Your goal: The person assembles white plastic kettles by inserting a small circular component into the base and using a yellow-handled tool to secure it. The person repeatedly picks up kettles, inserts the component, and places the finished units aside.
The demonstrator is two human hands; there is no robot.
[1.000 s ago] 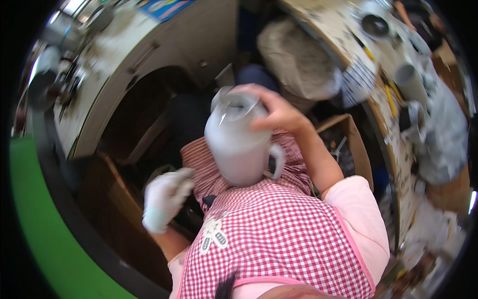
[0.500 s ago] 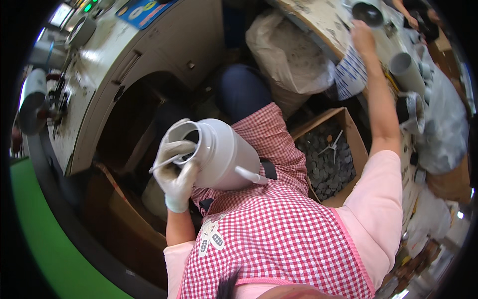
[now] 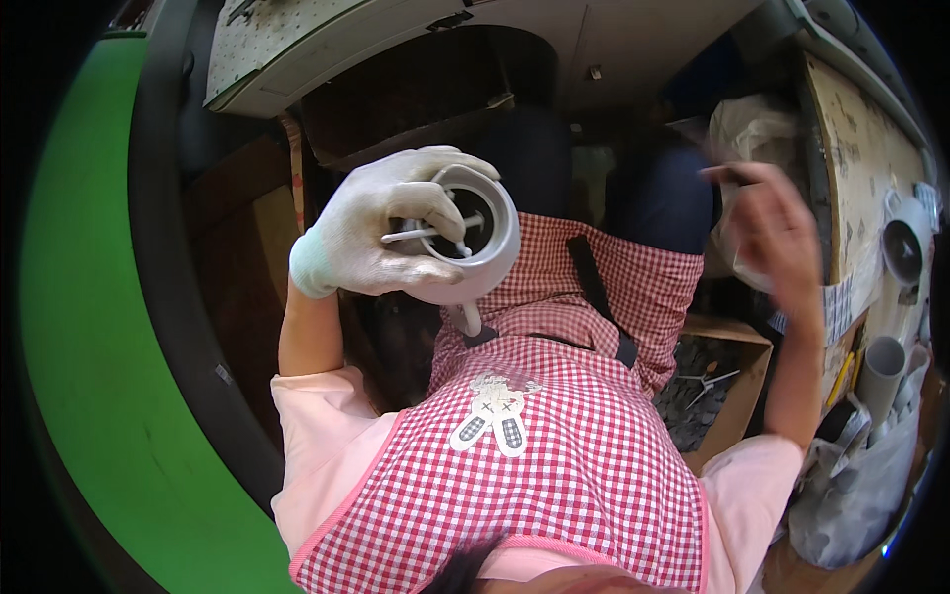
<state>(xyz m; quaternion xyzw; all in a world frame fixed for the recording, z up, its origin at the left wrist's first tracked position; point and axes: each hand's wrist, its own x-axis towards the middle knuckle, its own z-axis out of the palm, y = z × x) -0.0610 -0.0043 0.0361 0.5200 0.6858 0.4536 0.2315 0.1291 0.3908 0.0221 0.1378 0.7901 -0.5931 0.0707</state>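
In the head view, the bare right hand point(image 3: 767, 233) is blurring, raised with fingers apart and holding nothing. The gloved left hand point(image 3: 381, 226) is clamping the round white ceramic jug point(image 3: 473, 259) by its rim, fingers hiding its left side, above the red checked apron point(image 3: 554, 445).

The gloved left hand point(image 3: 381, 226) now has the white jug-shaped part point(image 3: 465, 238) alone, tipped so its open mouth faces up. The bare right hand point(image 3: 770, 223) is off it, back from the bench and blurred in mid-air.
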